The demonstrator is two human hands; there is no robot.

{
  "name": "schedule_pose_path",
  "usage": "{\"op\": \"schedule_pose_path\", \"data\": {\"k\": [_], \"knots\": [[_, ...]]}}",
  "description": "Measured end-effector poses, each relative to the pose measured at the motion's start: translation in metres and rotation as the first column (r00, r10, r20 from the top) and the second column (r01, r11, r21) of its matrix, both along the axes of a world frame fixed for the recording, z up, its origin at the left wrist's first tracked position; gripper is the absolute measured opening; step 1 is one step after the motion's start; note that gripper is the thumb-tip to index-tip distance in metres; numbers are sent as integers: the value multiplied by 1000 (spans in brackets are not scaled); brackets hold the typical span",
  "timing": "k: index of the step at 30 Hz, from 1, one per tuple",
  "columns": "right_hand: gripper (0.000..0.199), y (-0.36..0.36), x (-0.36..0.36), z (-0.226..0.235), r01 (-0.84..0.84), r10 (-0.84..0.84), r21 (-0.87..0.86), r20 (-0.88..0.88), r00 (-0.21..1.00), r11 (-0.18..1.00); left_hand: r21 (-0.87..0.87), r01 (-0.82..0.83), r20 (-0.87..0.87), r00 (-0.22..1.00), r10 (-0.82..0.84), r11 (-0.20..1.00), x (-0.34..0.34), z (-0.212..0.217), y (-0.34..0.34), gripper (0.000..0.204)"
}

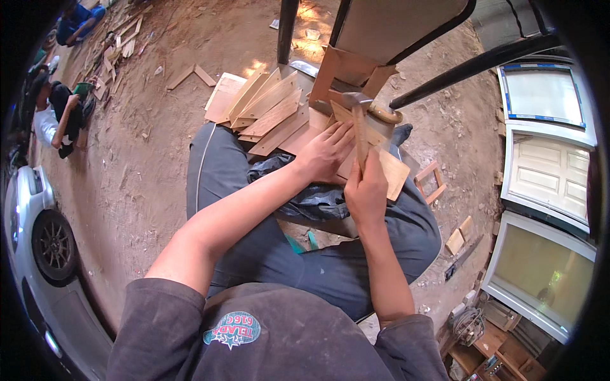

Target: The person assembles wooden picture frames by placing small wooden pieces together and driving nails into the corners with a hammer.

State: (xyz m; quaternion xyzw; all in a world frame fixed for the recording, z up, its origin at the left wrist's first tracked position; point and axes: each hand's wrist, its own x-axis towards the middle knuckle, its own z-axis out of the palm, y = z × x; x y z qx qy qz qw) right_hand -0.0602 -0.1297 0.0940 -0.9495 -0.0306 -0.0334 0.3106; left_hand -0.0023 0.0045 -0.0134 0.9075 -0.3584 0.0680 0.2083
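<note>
My right hand (367, 189) is closed around the wooden handle of a hammer (360, 130), held upright with its metal head at the top. Just left of it, my left hand (327, 152) reaches over the wooden pieces in front of my lap, fingers together and bent. What its fingertips pinch, if anything, is hidden. A pale wooden board (395, 173) lies beside my right hand. Left of the hammer, several thin wooden slats (270, 114) with small holes fan out in a stack. An open wooden frame (330, 73) stands behind the hammer head.
Black plastic (318, 202) lies across my lap. Dark metal legs (470, 70) of a chair or table rise ahead. A small wooden frame (431, 182) rests on the dirt at right, near leaning window and door panels (549, 168). A parked car (47, 254) and people stay at left.
</note>
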Motion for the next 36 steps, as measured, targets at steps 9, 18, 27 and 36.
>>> {"op": "schedule_pose_path", "data": {"k": [9,18,27,36], "knots": [[28,-3,-5,7,-10,11,-29,28,1000,1000,64,35,-50,998,-32,997,1,2,3,112],[28,-41,21,10,-144,167,-225,84,982,964,66,16,46,999,-19,998,-1,5,3,114],[27,-67,57,9,-303,323,-360,-3,946,883,20,-4,27,1000,4,1000,-2,3,2,114],[24,-75,67,-6,-298,320,-261,45,947,918,57,5,19,1000,-6,998,0,7,1,117]]}}
